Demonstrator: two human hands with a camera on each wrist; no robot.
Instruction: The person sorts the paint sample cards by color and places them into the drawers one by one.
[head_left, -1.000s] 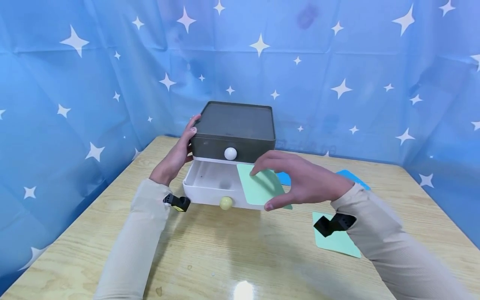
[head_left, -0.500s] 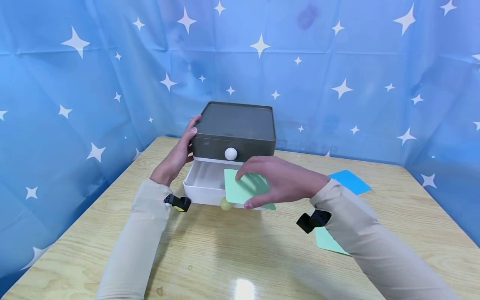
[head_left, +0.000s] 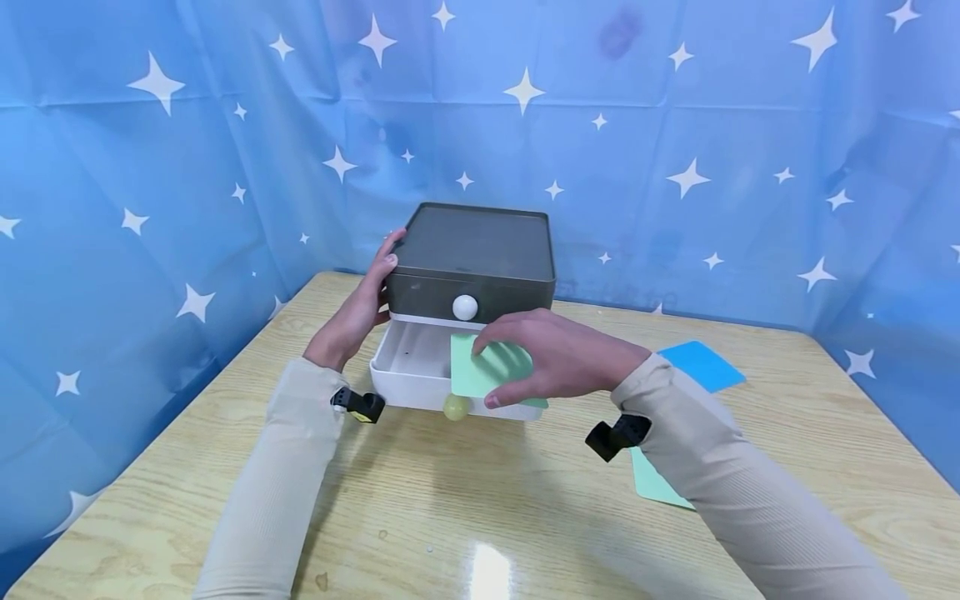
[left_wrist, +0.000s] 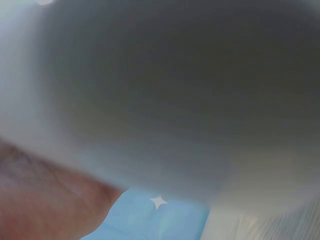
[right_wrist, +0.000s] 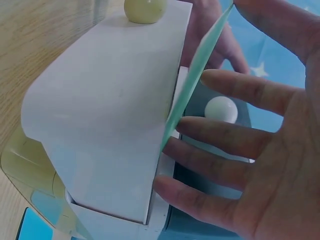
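Note:
A small drawer box (head_left: pixel 472 250) stands at the back of the wooden table (head_left: pixel 465 517). Its dark grey top drawer with a white knob (head_left: pixel 465 307) is closed. The white lower drawer (head_left: pixel 408 367) with a yellow-green knob (head_left: pixel 455 407) is pulled out. My left hand (head_left: pixel 365 302) rests flat against the box's left side. My right hand (head_left: pixel 543 362) pinches a light green card (head_left: pixel 480 371) over the open drawer, fingers spread on top. In the right wrist view the card (right_wrist: pixel 195 85) shows edge-on above the drawer front (right_wrist: pixel 110 115). The left wrist view is blurred grey.
A second green card (head_left: pixel 651 485) lies on the table under my right forearm. A blue card (head_left: pixel 702 364) lies to the right of the box. Blue star-print curtain (head_left: pixel 150 167) closes in the table on three sides.
My right hand has carried the green card left and down, from the drawer's right corner to over the open drawer. The left hand and box have stayed put.

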